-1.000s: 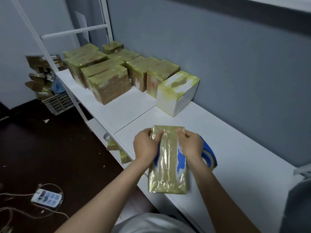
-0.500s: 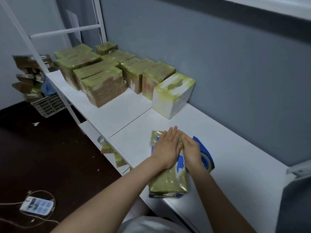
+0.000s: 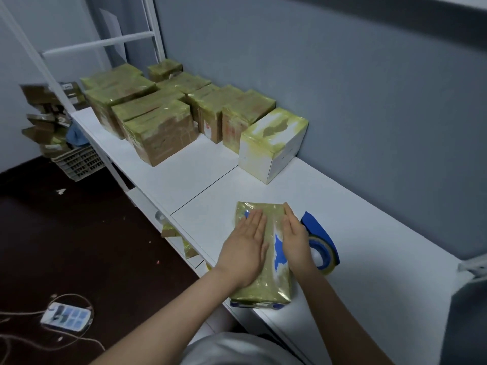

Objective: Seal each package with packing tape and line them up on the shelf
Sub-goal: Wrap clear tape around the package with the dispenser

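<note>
Yellow-taped package [image 3: 268, 285] lies at the front edge of the shelf [image 3: 369, 233]. Left hand [image 3: 243, 255] and right hand [image 3: 296, 241] press flat on it, each grip released, fingers straight. Tape roll [image 3: 330, 248] sits just beside.

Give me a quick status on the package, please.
Both grips open: left hand, right hand pressing the wrapped package. Package at shelf front edge, not yet lined up. Blue tape roll close on its right.

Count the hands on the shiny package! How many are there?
2. The left hand lies flat on top of the package; the right hand presses its right edge, beside the tape roll. Neither is hidden.
</note>
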